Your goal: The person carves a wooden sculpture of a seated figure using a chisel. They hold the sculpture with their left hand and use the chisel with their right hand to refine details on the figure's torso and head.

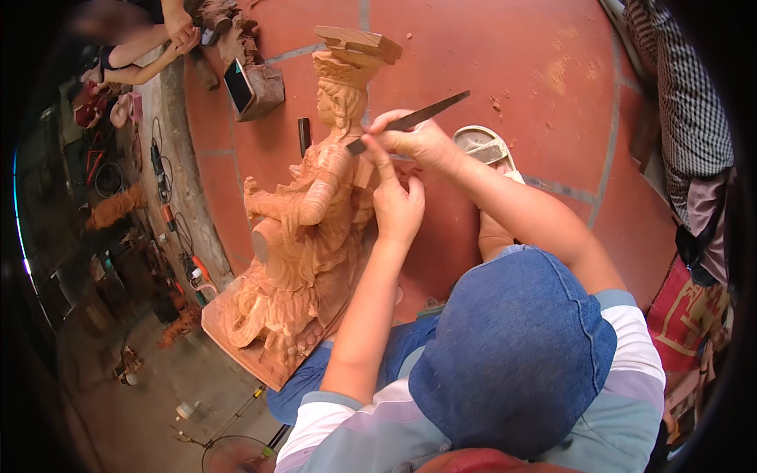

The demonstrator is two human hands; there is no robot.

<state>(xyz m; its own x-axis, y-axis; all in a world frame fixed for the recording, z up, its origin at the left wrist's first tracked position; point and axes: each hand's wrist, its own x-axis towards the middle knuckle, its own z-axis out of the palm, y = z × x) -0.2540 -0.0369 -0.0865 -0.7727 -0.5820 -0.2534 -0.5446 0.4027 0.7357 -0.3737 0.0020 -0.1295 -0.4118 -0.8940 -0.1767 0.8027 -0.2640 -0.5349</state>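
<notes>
A carved wooden statue point(311, 201) of a seated figure with a tall headdress stands on a wooden base point(221, 322) in front of me, left of centre. My right hand point(422, 143) is closed round a flat, dark metal tool point(432, 109), which slants down to the left. The tool's lower end lies at the statue's shoulder and upper back. My left hand point(398, 206) reaches up beside the statue's back, with its index finger against the tool near that end and its thumb raised apart. Its other fingers are largely hidden.
A phone point(239, 87) leans on a wooden block point(266, 91) beyond the statue. A dark upright rod point(304, 135) stands nearby. Another person's hands point(181, 35) show at the upper left. A fan point(236, 455) sits at the lower left. Wood dust marks the red tiled floor point(489, 39).
</notes>
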